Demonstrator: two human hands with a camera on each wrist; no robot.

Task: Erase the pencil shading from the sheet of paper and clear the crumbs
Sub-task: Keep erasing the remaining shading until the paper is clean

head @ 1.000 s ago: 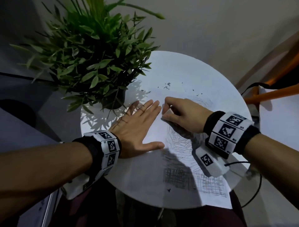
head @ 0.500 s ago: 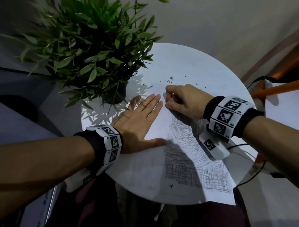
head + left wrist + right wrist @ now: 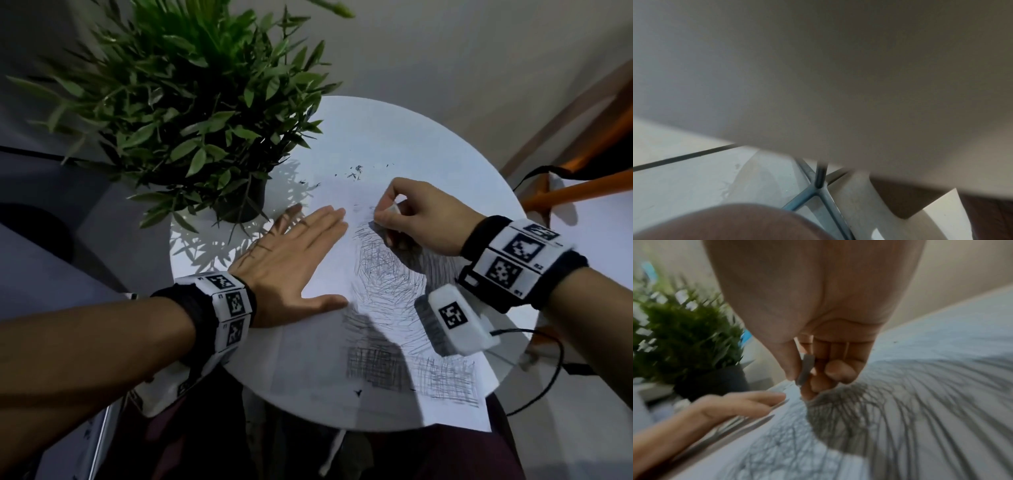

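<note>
A: What is worn on the wrists?
B: Black bands (image 3: 520,260), wrapped with white tiles printed with black square codes. A white box (image 3: 457,318) with one code is hung under the right wrist; a black cable (image 3: 548,370) is attached.
A: Sleeves?
B: Forearms are left bare.

A leafy green potted plant (image 3: 191,113) in a dark pot (image 3: 243,202) stands at the far left of the round white table (image 3: 428,144). Orange bars (image 3: 582,195) show far right.
</note>
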